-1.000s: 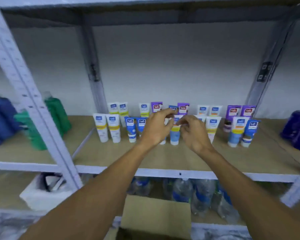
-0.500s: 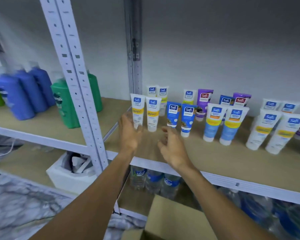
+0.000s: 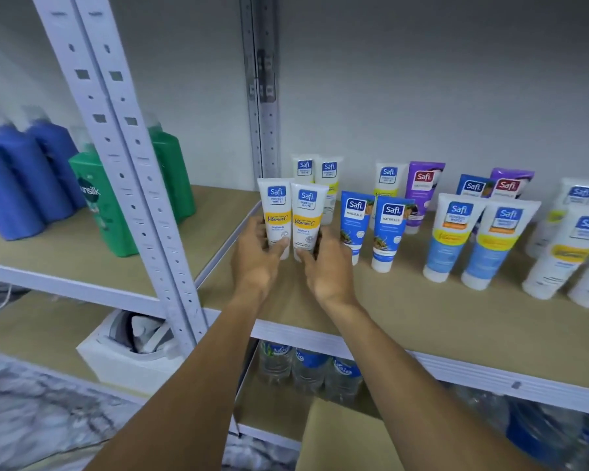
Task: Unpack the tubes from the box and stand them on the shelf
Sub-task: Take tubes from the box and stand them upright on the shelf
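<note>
Hands are seen at the front left corner of the wooden shelf (image 3: 439, 321); the left hand (image 3: 257, 263) is wrapped around the lower part of a white Vitamin C tube (image 3: 276, 215), its thumb laid across the front near the cap; the right hand (image 3: 327, 266) is closed in the same way on a second white Vitamin C tube (image 3: 307, 222), which is held touching the first. Both tubes are kept upright, cap down, at shelf level; whether the caps rest on the board cannot be told, since they are hidden by the fingers. Just to the right, two blue Naturals tubes (image 3: 371, 226) are stood side by side; further right, a pair of white-and-blue tubes (image 3: 470, 239) is placed, and more tubes are lined along the wall behind, purple tubes (image 3: 422, 192) among them. On the neighbouring bay, beyond the perforated grey upright (image 3: 123, 171), green bottles (image 3: 106, 205) and blue bottles (image 3: 24, 185) are kept. A cardboard box (image 3: 347, 436) is seen at the bottom edge, below the forearms; water bottles (image 3: 306, 368) are stored under the shelf.
</note>
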